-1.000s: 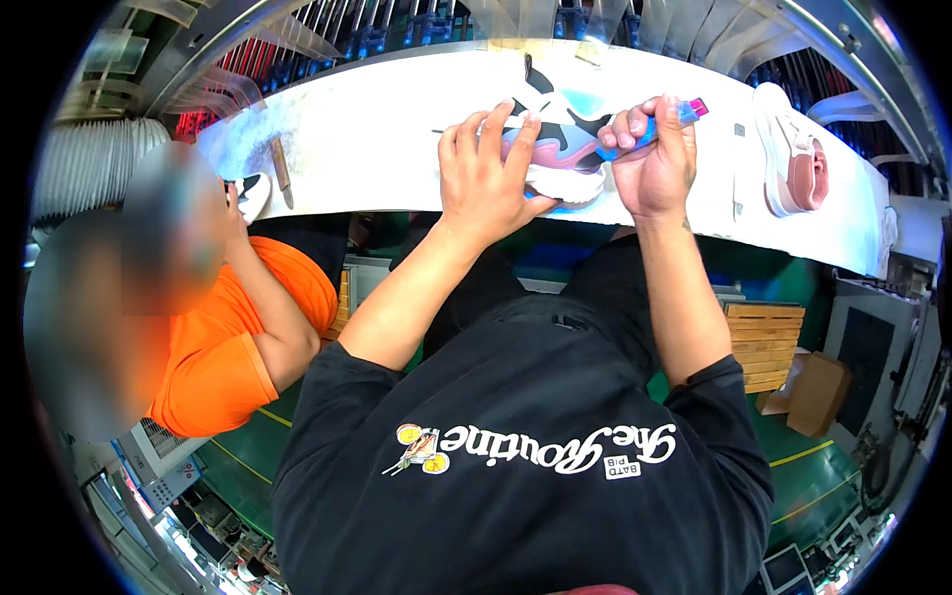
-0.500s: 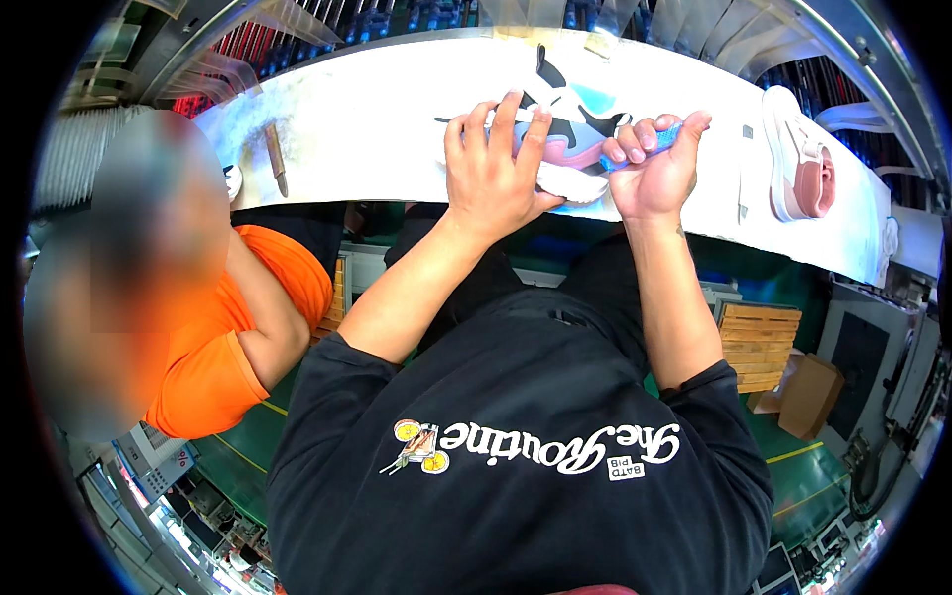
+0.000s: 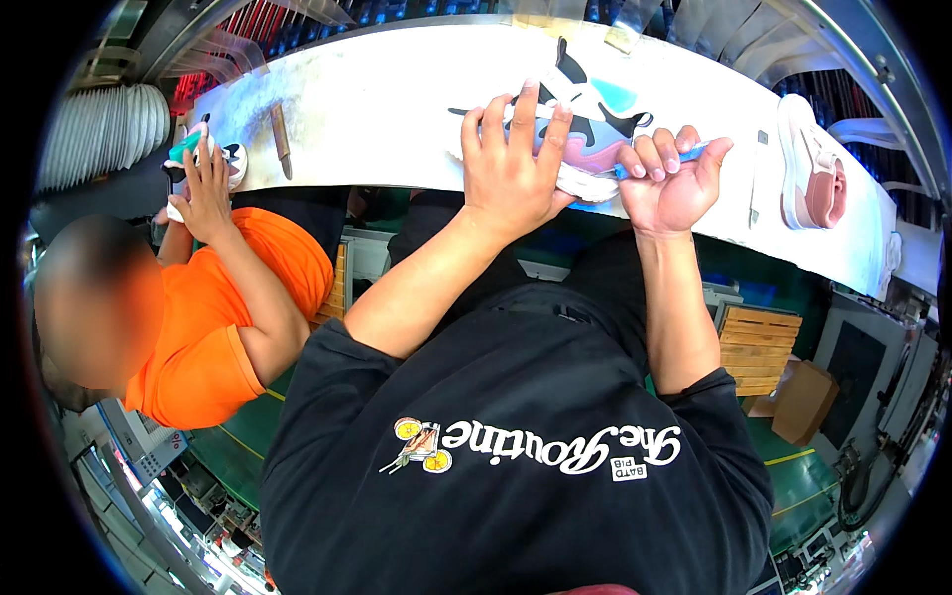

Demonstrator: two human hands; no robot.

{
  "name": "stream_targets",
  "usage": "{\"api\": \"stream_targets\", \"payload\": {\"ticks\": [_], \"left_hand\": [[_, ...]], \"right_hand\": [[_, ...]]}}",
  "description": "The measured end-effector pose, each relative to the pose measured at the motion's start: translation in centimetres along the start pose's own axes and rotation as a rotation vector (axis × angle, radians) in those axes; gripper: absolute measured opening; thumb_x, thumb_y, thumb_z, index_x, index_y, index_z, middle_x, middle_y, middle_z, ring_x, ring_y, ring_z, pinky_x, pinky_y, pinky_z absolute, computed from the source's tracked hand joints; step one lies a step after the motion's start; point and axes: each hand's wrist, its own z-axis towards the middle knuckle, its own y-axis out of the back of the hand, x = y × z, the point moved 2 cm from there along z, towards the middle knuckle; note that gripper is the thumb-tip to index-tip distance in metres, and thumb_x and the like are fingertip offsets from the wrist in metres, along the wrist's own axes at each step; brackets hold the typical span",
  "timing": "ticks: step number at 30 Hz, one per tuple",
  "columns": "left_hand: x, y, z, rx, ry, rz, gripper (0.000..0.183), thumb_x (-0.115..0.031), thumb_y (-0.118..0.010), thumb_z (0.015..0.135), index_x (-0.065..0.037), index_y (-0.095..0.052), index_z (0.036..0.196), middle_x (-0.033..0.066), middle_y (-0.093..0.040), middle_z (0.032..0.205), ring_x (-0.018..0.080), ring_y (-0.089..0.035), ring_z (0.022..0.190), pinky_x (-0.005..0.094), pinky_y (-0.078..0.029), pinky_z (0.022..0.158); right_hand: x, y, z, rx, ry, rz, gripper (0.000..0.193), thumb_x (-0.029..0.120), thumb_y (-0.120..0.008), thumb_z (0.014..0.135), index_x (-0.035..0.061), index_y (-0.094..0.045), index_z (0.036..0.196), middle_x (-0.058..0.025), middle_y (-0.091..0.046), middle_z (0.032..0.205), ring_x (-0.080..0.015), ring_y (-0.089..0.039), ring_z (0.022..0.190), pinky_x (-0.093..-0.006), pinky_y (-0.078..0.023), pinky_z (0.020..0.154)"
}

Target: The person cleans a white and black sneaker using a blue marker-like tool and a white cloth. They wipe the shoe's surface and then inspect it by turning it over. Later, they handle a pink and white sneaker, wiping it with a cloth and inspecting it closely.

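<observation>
A sneaker [image 3: 592,147] in grey, pink, black and white, with a light-blue patch, lies on its side on the white bench [image 3: 387,119]. My left hand [image 3: 508,164] grips it from the near left, fingers spread across the upper and thumb by the white sole. In my right hand [image 3: 666,188] is a slim tool with a blue handle [image 3: 693,152], fingers wrapped round it and thumb raised along its end. Its thin tip points left at the seam between upper and sole; whether it touches is too small to tell.
To the right are a narrow flat metal tool [image 3: 759,178] and a pink-and-white shoe [image 3: 805,169]. A brown-handled tool [image 3: 280,139] lies at the bench's left. Beside me, a person in orange has a hand [image 3: 208,188] on another sneaker [image 3: 236,167]. Clear flaps [image 3: 719,35] hang behind the bench.
My right hand has turned the tool, so its thin tip now shows at the sole seam. The sneaker sits slightly more to the right in view. The neighbour's hands have come into sight.
</observation>
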Motion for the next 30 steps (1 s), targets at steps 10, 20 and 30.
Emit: {"api": "stream_targets", "payload": {"ticks": [10, 20, 30], "left_hand": [[-1.1, -0.5, -0.6, -0.045, 0.063, 0.002, 0.109, -0.079, -0.082, 0.069, -0.007, -0.057, 0.147, 0.0276, -0.05, 0.153, 0.0484, -0.051, 0.131, 0.0675, -0.033, 0.107], [-0.9, -0.7, -1.4, -0.134, 0.06, -0.019, 0.1, -0.078, -0.084, 0.069, -0.01, -0.064, 0.14, 0.0229, -0.057, 0.146, 0.0422, -0.055, 0.129, 0.0616, -0.035, 0.106], [-1.1, -1.1, -2.3, -0.202, 0.046, 0.002, 0.101, -0.077, -0.086, 0.069, -0.011, -0.062, 0.141, 0.0231, -0.057, 0.145, 0.0416, -0.055, 0.131, 0.0626, -0.036, 0.105]], "right_hand": [[-0.6, -1.3, -0.8, 0.073, 0.023, -0.087, 0.063, 0.069, -0.036, 0.111, 0.015, -0.058, 0.086, -0.0006, -0.05, 0.07, -0.0172, -0.043, 0.064, -0.0375, -0.041, 0.07], [0.4, -2.0, 0.8, 0.12, -0.037, -0.288, 0.056, 0.061, -0.037, 0.114, 0.0118, -0.059, 0.098, -0.0014, -0.051, 0.073, -0.0166, -0.045, 0.07, -0.0372, -0.042, 0.071], [9.0, -4.0, 6.3, 0.157, -0.062, -1.344, 0.053, 0.059, -0.053, 0.111, 0.0102, -0.06, 0.091, -0.0007, -0.054, 0.068, -0.0109, -0.053, 0.059, -0.0295, -0.046, 0.057]]}}
